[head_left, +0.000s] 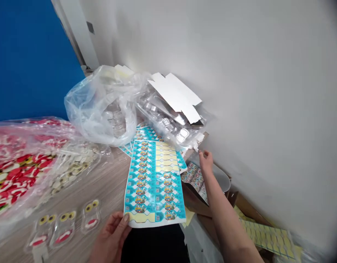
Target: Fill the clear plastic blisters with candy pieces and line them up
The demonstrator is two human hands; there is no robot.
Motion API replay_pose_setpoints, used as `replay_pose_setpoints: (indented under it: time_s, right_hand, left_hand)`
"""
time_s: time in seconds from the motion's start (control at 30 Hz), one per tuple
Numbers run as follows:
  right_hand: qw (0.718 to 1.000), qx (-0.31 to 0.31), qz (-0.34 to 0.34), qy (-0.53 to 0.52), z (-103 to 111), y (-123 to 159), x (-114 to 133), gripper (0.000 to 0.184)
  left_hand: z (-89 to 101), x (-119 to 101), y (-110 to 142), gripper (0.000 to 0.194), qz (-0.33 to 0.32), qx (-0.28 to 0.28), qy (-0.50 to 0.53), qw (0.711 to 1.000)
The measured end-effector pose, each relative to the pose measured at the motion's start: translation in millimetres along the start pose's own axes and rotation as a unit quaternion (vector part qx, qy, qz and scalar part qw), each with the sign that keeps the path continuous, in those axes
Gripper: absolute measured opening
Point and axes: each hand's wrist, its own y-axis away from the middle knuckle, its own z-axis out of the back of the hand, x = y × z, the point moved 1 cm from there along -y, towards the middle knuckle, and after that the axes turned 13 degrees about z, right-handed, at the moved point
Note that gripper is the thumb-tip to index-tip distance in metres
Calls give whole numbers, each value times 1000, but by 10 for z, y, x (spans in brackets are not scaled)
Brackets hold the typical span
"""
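Left hand (pixel 113 233) pinches sticker sheet (pixel 154 190) edge; right hand (pixel 206 160) maybe touches scrap (pixel 196 147).

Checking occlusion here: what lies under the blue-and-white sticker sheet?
Past the top and right edges of the sheet, other blue printed sheets show on the wooden tabletop; whatever it covers is hidden.

Black lap clothing (pixel 154 245), bare right forearm (pixel 225 219), bare left hand (pixel 113 235)

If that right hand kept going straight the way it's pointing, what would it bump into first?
The right hand would probably meet the small white pieces by its fingertips, then the clear plastic packaging, though depth is unclear.
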Motion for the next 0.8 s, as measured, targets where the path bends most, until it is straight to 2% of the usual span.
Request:
replay_pose_setpoints:
  time_s: [0.13, 0.3, 0.43, 0.57, 0.8]
  right_hand:
    - [997, 52, -17, 60, -248, -295, -161, 31]
    - [988, 97, -3, 122, -363, -461, -127, 22]
    - [983, 126, 26, 132, -318, -559, -38, 25]
    - [984, 139, 46, 105, -196, -599, 19, 33]
    - [997, 65, 8, 33, -44, -407, 80, 45]
  left_hand:
    - [-25, -37, -40, 52, -1, -54, -78, 995]
    - [73, -79, -156, 60, -22, -52, -204, 977]
    - [108, -91, -219, 59, -48, -69, -253, 964]
    - [97, -124, -220, 60, -41, -58, -239, 968]
    - [151, -194, -197, 57, -9, -93, -179, 979]
